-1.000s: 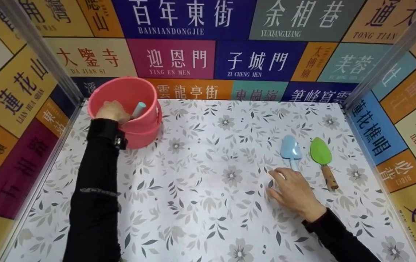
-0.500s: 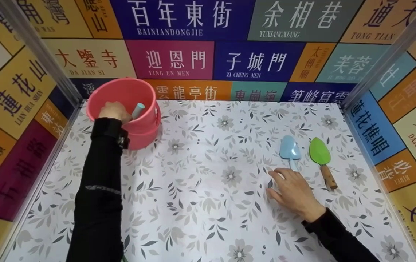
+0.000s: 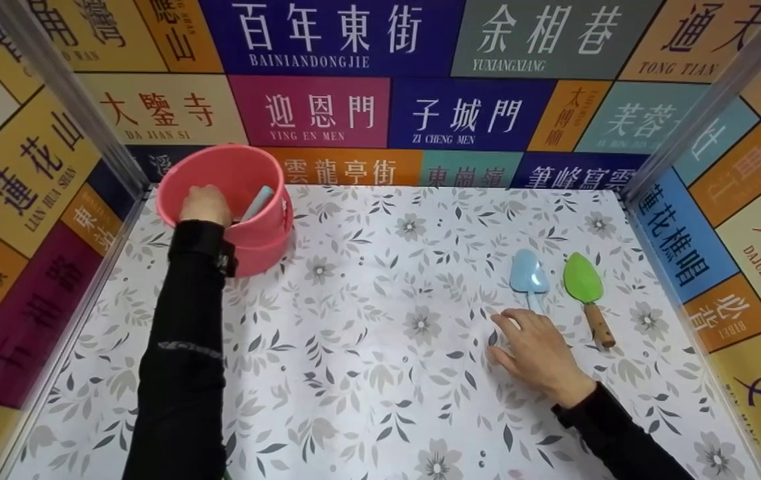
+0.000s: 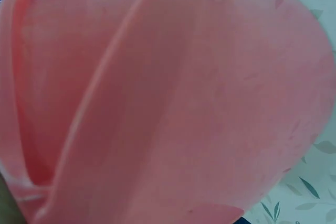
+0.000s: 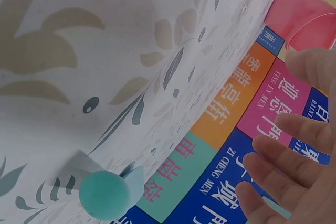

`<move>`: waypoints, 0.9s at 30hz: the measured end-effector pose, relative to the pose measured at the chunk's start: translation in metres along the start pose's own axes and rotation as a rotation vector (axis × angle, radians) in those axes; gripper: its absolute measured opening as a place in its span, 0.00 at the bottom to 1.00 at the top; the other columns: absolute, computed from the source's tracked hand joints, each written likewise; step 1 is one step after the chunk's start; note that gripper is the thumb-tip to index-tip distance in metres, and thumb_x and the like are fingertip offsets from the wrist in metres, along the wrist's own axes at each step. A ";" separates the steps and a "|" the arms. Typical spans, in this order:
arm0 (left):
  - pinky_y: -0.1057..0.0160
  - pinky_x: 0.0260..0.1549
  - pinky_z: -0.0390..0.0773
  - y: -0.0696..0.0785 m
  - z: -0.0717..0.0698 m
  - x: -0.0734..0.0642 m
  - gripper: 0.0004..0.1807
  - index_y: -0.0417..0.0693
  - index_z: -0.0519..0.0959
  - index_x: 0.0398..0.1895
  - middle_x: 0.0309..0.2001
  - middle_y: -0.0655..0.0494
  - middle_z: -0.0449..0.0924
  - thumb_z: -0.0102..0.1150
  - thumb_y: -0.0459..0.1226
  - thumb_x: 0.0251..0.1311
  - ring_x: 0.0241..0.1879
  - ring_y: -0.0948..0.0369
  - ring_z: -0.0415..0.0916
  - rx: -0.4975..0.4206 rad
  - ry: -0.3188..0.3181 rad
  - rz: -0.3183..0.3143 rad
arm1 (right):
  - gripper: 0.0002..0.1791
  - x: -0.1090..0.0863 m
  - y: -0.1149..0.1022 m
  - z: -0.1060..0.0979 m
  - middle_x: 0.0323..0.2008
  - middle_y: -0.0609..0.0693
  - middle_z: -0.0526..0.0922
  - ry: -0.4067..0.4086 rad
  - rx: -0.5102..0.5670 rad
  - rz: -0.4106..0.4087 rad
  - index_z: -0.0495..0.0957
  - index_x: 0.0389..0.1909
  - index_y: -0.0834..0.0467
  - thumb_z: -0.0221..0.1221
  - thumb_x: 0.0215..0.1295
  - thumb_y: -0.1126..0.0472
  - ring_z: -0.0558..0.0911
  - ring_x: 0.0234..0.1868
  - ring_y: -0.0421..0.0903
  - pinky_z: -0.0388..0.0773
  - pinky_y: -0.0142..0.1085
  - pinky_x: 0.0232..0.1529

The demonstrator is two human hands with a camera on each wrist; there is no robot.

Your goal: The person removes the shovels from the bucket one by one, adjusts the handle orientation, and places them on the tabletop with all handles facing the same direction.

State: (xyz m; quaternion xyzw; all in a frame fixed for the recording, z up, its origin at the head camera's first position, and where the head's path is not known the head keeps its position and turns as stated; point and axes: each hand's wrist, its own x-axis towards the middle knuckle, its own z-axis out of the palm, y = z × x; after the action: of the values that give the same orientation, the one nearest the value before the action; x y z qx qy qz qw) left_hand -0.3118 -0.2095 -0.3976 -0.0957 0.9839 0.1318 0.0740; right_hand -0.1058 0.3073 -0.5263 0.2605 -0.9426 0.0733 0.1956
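My left hand [image 3: 205,204] reaches over the near rim into a pink bucket [image 3: 260,253], its fingers hidden inside. Beside that hand, a pale blue handle [image 3: 259,201] leans up against the bucket's inner wall. In the left wrist view the outer wall of the bucket [image 4: 236,93] fills most of the picture. My right hand [image 3: 537,350] lies low over the table with spread, relaxed fingers and nothing in them. Just beyond it is a light blue trowel [image 3: 528,272], its handle partly covered by the hand. The handle's round teal end [image 5: 105,195] shows in the right wrist view.
A green trowel [image 3: 583,277] with a wooden handle lies to the right of the blue one. Printed panels [image 3: 320,110] wall in the back and both sides of the table [image 3: 367,287], which has a floral cover. The bucket stands by the back left corner.
My left hand has shifted slightly within the bucket, and the pale blue handle now leans a little more to the right. The right hand stays in place.
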 end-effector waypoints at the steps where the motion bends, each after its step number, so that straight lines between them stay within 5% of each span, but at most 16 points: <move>1: 0.40 0.59 0.77 -0.001 0.001 0.001 0.26 0.22 0.72 0.60 0.59 0.22 0.72 0.57 0.34 0.62 0.57 0.32 0.75 -0.004 0.007 -0.004 | 0.28 0.000 0.000 0.000 0.45 0.61 0.82 -0.001 0.000 0.001 0.79 0.52 0.63 0.73 0.51 0.54 0.83 0.45 0.61 0.80 0.55 0.44; 16: 0.41 0.60 0.76 -0.005 0.008 0.012 0.28 0.21 0.73 0.59 0.59 0.20 0.72 0.63 0.35 0.60 0.58 0.32 0.75 -0.037 -0.004 -0.018 | 0.27 0.000 -0.001 0.001 0.45 0.60 0.82 0.019 -0.014 -0.021 0.79 0.50 0.63 0.73 0.51 0.55 0.83 0.43 0.60 0.80 0.54 0.40; 27: 0.39 0.56 0.79 -0.005 0.009 0.011 0.21 0.23 0.75 0.57 0.57 0.22 0.75 0.50 0.25 0.61 0.55 0.31 0.77 -0.092 0.099 -0.006 | 0.27 0.000 0.000 -0.002 0.45 0.61 0.82 0.007 -0.013 -0.013 0.79 0.50 0.63 0.73 0.51 0.54 0.83 0.43 0.60 0.80 0.54 0.41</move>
State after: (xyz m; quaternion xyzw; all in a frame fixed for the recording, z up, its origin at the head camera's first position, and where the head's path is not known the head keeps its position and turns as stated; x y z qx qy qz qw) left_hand -0.3207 -0.2137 -0.4097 -0.1083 0.9789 0.1718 0.0210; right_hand -0.1054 0.3080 -0.5249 0.2648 -0.9407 0.0668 0.2013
